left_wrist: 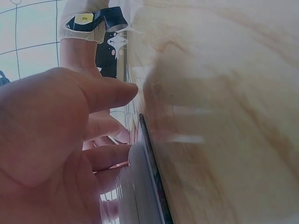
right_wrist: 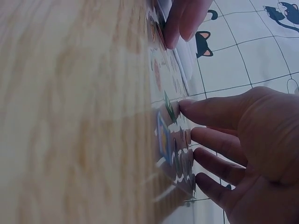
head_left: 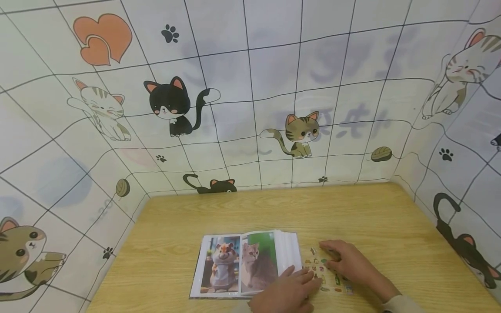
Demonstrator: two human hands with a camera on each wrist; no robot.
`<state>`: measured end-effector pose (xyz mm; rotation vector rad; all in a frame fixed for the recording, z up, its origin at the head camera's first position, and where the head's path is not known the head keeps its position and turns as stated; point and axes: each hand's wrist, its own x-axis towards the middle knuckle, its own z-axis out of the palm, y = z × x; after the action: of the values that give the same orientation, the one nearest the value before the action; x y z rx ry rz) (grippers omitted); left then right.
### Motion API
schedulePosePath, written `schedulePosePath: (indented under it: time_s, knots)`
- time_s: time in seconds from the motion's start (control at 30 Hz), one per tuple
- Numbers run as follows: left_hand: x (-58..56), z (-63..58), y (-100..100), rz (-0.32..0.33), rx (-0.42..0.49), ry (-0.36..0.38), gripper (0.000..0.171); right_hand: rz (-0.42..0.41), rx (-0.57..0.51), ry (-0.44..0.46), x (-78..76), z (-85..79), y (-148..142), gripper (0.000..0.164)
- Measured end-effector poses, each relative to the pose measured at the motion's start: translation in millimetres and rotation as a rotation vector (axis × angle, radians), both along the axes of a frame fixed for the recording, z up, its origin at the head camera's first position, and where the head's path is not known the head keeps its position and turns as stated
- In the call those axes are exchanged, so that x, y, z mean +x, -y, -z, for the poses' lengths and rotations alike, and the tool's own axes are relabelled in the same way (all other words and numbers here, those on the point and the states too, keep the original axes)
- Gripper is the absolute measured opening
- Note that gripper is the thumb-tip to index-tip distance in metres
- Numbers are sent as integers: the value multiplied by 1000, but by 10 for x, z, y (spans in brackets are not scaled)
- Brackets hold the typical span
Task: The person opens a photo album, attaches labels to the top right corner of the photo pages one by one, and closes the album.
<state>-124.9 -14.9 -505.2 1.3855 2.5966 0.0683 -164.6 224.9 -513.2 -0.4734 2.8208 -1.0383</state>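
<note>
Nearest me, the left hand lies over the near right corner of the photo album, fingers stretched right onto the left margin of the sticker sheet; I read it as released, no grasp, though the fingertips are too small to rule out a light nip on the edge. The sticker sheet lies on the table just right of the album: clear film with small food and bottle stickers. My guess on handling: next to no weight, bendy, glossy, so it'll skate on the smooth top unless pinned, and thin film may crease or tear if yanked. I'd hold it flat by the bare left margin and work a fingernail under one sticker's rim; peeled pieces will likely cling to skin, so edges only. Right hand, on the sheet's right side, is also released: thumb and fingers spread, tips down on the film per the right wrist view, nothing clasped. Left of both, the photo album sits spread, hamster photo left, cat photo right; looks stiff-covered, pages in slick sleeves, heavy enough to stay put. Far side: bare wood-grain table, then the cat-print wall cloth, well apart from the work.
</note>
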Motion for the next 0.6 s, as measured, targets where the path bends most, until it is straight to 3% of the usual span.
schedulePosePath:
  time_s: [0.6]
  knots:
    - [31,-11,5,-9,26,-46,58,16,-7,-7,-4,53,16,53]
